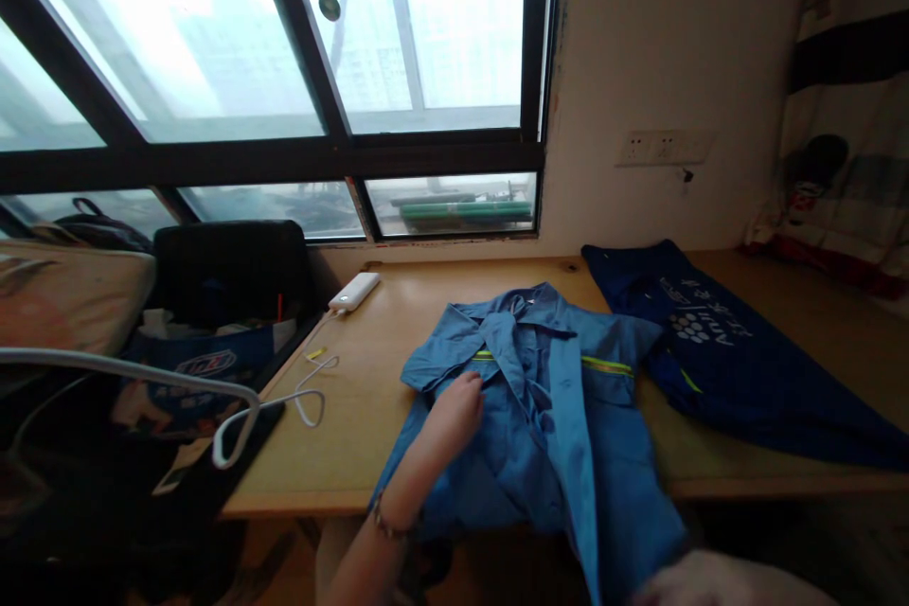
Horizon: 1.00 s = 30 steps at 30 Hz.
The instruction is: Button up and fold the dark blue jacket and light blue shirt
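A light blue work shirt [561, 398] with yellow-green stripes lies collar-up on the wooden table [369, 398], its lower part hanging over the front edge. My left hand [458, 407] rests on the shirt's left chest with its fingers curled into the cloth. My right hand [717, 582] shows only as a blurred patch at the bottom right, beside the shirt's hem; its fingers are hidden.
A dark blue garment [731, 350] with white print lies to the right of the shirt. A white power bank [355, 291] with a white cable [309, 393] sits at the table's left. A white hanger [142, 379], bags and a black chair [231, 270] crowd the left.
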Motion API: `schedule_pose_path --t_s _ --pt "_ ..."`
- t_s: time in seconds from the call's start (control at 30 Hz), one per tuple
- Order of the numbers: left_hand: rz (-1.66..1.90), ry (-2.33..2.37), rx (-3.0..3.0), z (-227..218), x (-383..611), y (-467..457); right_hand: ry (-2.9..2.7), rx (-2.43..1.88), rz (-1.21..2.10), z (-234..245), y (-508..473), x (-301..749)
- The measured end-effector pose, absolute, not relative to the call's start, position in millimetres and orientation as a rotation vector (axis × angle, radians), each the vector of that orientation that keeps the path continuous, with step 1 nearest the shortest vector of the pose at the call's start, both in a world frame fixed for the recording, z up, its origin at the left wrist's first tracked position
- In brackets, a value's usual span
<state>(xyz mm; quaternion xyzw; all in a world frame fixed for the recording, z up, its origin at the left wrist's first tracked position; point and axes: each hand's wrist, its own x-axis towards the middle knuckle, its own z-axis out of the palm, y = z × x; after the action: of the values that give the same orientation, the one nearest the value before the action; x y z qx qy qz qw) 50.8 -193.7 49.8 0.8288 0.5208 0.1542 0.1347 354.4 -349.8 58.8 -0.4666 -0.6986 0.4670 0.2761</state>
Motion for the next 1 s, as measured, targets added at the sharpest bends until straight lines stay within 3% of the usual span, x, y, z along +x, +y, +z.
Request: schedule_pose_path --t_s 0.17,0.33,0.47,0.63,0.8,1.0 --pt "0.491 1.438 2.525 3 60 -127 -2.139 -1.14 1.352 73 -314 309" --pt "0.334 1.764 2.519 -22 63 -112 -1.705 -1.64 0.476 20 -228 269" --pt "0.257 1.943 2.453 -23 42 -105 -1.665 -1.971 0.209 -30 -163 276" --pt "0.212 2.028 2.392 -16 15 -89 -1.758 -1.899 0.358 -33 -91 304" --pt "0.251 2.07 2.273 1 44 -73 -1.497 -1.732 0.405 -25 -62 282" --pt "0.599 1.51 2.434 -1 107 -64 -1.275 -1.23 0.758 -34 -64 261"
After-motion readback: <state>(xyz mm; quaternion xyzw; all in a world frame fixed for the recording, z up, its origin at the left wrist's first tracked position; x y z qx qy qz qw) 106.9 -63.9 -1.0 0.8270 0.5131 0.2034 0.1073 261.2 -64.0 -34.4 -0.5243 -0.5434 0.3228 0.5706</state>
